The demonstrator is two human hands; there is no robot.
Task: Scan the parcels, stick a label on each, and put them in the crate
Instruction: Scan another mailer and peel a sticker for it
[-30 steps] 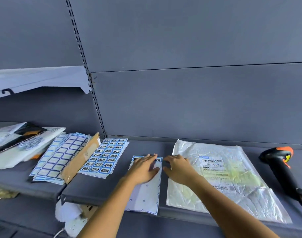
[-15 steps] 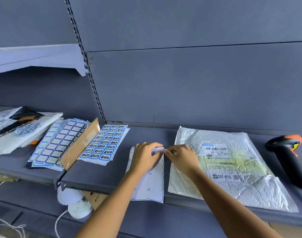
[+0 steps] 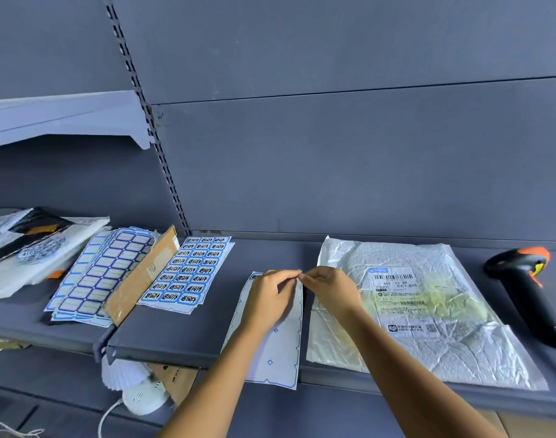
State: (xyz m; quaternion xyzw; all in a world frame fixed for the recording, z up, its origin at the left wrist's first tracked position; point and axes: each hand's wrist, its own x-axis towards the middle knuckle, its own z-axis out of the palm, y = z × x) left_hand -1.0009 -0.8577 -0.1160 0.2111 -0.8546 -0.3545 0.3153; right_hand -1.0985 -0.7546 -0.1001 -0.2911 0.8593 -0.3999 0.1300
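On the grey shelf (image 3: 181, 339), the nearly used-up label sheet (image 3: 278, 346) overhangs the near edge. Above its far end the left hand (image 3: 270, 298) and right hand (image 3: 332, 290) meet, fingertips pinched together; what they pinch is too small to tell. The parcel (image 3: 412, 311) lies just right, the scanner (image 3: 529, 286) beyond; bare shelf lies left.

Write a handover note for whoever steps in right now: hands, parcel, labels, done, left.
Left hand and right hand: fingertips pinched together over the top of the nearly used-up label sheet, apparently peeling a sticker; the sticker itself is too small to see.
Parcel: flat on the shelf, right of that sheet, shipping label up, no new sticker visible.
Scanner: lying at far right.
Full label sheet: left.
Crate: not in view.
Left: stick the label, crate the parcel.
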